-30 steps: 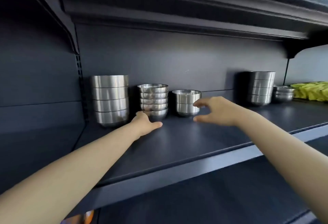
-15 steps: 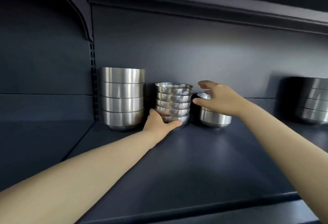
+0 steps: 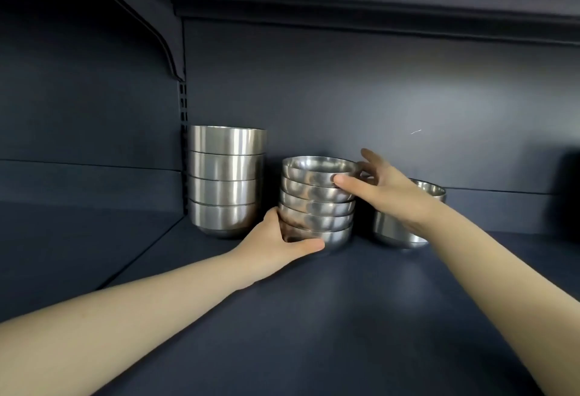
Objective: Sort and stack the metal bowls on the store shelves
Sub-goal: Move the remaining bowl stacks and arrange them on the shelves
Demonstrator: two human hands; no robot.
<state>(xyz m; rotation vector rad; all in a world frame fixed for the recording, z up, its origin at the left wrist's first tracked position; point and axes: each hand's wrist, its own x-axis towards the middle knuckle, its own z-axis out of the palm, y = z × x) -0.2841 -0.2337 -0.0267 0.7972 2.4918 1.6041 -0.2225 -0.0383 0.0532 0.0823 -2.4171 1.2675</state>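
1. Left hand [image 3: 276, 238] clamps the base of the stack [image 3: 317, 207], thumb across the bottom bowl's front and fingers curled round its left side.
2. Right hand [image 3: 386, 188] pinches the top bowl [image 3: 317, 169], thumb in front and fingers past the far rim.
3. My call: pin the base hard and lift the top bowl straight up (nested steel can stick), or the lower bowls may tilt.
4. The stack, five small bowls, sits on the shelf [image 3: 314, 317] near the back, between the big bowls [image 3: 226, 182] on the left and a pair [image 3: 392, 232] half hidden by the right wrist.
5. The shelf is dark and matte. Back wall [image 3: 345, 97] is close behind, with a bracket [image 3: 150, 18] up left.
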